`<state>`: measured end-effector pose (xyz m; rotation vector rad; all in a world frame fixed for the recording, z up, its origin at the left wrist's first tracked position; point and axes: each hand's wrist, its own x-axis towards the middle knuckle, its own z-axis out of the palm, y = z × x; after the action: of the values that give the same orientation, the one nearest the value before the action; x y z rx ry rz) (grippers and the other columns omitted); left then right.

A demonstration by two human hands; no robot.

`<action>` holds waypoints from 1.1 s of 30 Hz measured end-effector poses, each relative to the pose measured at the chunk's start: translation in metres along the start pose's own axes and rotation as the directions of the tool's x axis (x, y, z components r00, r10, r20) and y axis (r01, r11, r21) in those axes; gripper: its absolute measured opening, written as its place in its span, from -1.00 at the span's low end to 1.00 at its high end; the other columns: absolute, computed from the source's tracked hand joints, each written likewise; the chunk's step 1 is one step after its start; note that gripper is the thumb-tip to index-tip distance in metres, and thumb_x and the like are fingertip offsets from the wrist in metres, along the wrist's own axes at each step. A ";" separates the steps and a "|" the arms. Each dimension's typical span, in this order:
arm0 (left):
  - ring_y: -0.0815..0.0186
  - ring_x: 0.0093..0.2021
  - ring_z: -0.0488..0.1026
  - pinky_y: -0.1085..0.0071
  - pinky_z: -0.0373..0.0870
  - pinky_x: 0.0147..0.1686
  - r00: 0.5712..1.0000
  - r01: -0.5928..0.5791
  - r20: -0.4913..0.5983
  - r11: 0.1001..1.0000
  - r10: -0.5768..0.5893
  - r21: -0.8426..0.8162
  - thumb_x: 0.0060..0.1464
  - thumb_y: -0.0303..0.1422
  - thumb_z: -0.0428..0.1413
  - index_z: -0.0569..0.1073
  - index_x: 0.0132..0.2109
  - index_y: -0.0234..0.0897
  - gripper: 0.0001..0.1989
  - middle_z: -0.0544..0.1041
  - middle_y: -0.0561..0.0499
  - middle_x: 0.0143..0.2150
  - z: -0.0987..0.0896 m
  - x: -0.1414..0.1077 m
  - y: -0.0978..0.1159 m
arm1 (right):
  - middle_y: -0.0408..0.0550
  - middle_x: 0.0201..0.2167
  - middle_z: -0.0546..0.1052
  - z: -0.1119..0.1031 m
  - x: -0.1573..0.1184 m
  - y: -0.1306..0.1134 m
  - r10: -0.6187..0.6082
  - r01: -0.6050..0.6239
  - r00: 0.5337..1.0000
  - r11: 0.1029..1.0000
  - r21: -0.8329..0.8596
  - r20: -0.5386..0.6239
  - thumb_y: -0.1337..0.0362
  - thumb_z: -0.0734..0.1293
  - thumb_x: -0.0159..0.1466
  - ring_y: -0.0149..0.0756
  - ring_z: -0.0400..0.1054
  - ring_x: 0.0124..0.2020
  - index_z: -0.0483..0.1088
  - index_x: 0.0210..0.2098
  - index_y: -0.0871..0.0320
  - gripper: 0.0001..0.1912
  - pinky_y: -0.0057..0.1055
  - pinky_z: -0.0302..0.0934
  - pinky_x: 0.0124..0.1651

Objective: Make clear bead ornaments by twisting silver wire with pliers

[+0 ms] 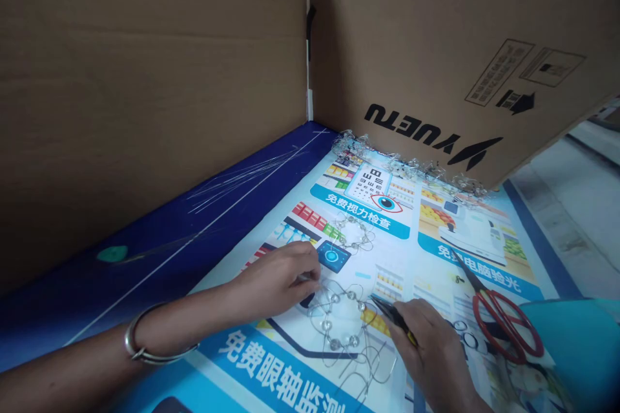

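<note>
A ring of bent silver wire with clear beads [325,324] lies on the printed poster sheet, loose wire ends trailing toward me. My left hand [285,274] pinches the ring's upper left side with thumb and forefinger; the exact spot is hidden behind the fingers. On the other side, my right hand [429,352] is closed round small pliers [400,321] with dark jaws and a bit of yellow on the handle. Their tips point left, close to the ring's upper right beads; whether they grip wire I cannot tell. A similar beaded wire ring [352,232] lies just beyond.
Red-handled scissors [508,326] lie at the right beside several dark small rings [465,333]. Beaded wire pieces [416,168] line the foot of the cardboard wall [411,32]. Straight wires [242,177] and a green piece [112,253] lie on the blue strip at left.
</note>
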<state>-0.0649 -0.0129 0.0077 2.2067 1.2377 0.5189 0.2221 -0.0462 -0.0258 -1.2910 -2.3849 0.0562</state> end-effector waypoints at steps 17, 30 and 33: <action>0.29 -0.29 0.33 0.43 0.24 -0.30 0.999 -0.020 -0.044 0.999 0.021 0.031 0.07 -0.43 0.06 0.40 -0.43 -0.31 -0.88 0.39 0.00 -0.36 0.023 0.009 0.009 | -0.07 -0.47 0.36 -0.006 0.021 -0.024 -0.040 0.031 0.995 0.995 0.092 0.094 0.28 0.18 0.26 -0.28 0.25 -0.41 0.29 -0.32 0.15 -0.91 -0.39 0.13 -0.36; 0.32 -0.32 0.37 0.44 0.26 -0.33 0.999 -0.043 0.012 0.998 0.043 -0.038 0.12 -0.38 0.02 0.43 -0.37 -0.29 -0.86 0.43 0.01 -0.37 0.030 0.019 0.024 | -0.07 -0.44 0.41 -0.008 0.017 -0.014 0.113 -0.117 0.993 0.986 0.115 0.047 0.21 0.19 0.25 -0.29 0.30 -0.38 0.32 -0.31 0.15 -0.85 -0.44 0.15 -0.36; 0.32 -0.33 0.38 0.45 0.26 -0.35 0.999 -0.047 0.007 0.997 0.048 -0.065 0.12 -0.40 0.01 0.43 -0.38 -0.29 -0.85 0.44 0.01 -0.37 0.031 0.020 0.025 | -0.09 -0.48 0.39 -0.010 0.019 -0.014 0.143 -0.150 0.988 0.981 0.122 0.062 0.21 0.20 0.25 -0.29 0.31 -0.38 0.32 -0.35 0.14 -0.85 -0.47 0.12 -0.42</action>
<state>-0.0209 -0.0150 0.0003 2.1858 1.1502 0.5598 0.2060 -0.0407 -0.0071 -1.4180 -2.2851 0.2837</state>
